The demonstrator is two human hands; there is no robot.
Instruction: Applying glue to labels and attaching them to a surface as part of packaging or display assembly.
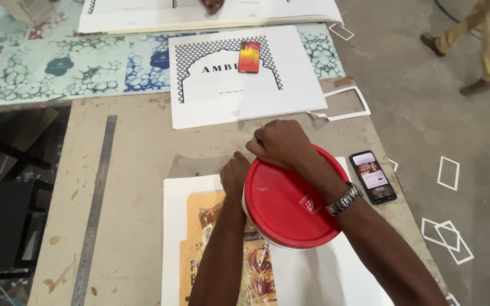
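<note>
The scuffed table [143, 153] carries printed sheets, a steel ruler [94, 209] and two phones. My right hand [279, 143] is clenched over the far rim of the red-lidded white bucket [290, 198], which stands on a poster [199, 238] before me. My left hand [235, 174], closed, perhaps pinching something thin, touches its left side; the bucket looks rigid and probably weighty, best gripped at the lid's rim.

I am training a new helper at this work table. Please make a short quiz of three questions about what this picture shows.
1. True or false: the right hand rests at the rim of the red lid.
2. Which lies at the table's left? A metal ruler, B phone
3. What colour is the bucket under the lid?

Key: 1 true; 2 A; 3 white.
</note>
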